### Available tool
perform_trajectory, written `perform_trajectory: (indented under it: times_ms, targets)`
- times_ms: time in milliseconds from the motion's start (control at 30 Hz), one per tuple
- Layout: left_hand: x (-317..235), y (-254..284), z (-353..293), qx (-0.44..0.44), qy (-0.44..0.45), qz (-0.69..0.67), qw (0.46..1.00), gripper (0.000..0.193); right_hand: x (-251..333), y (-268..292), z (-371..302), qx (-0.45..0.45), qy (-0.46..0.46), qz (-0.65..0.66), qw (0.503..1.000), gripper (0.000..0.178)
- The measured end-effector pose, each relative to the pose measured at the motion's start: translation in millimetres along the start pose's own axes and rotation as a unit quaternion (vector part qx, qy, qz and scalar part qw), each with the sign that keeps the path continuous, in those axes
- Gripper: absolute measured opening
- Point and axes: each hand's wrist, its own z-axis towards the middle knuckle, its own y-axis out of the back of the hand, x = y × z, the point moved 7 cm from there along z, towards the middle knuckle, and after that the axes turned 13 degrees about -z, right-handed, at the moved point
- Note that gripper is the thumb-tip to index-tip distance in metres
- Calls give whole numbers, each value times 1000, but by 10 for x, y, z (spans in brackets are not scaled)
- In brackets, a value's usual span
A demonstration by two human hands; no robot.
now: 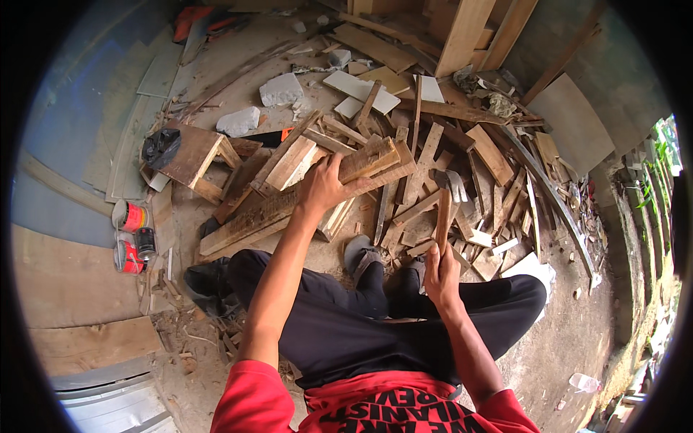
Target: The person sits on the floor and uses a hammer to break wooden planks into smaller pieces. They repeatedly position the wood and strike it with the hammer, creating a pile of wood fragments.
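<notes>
My left hand (325,187) is closed over a long, rough wooden beam (263,220), which slants from the lower left up to the right in front of my knees. A second board (397,169) lies along the beam's right end. My right hand (442,270) is wrapped round the wooden handle of a claw hammer (443,220). The hammer stands nearly upright, its metal head up, apart from the beam. Shorter wooden blocks (289,162) lie just beyond my left hand.
Scrap wood (491,155) covers the floor ahead and to the right. White rubble blocks (281,90) lie farther back. At left are a wooden box (189,155) with a black plastic bag (162,147) and several cans (130,216). A long metal-looking strip (552,206) crosses the right side.
</notes>
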Motion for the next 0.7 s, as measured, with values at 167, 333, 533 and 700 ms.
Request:
perform_trajectory:
  times_ms: [167,333,533,700]
  targets:
    - [-126,-109,-168,-45,-25,65,997,92,461,270,223,56,71,-118,989,28]
    - [-204,-180,-232,-56,-13,82,995,89,697,636,406,20,85,-131,987,32]
    - [-123,-61,-298,-82,-67,104,989,96,1745,1167,216,-91,299,116,943,46]
    - [-83,-432,-530,34,-128,174,976,101,-3,459,16,97,14,-231,968,23]
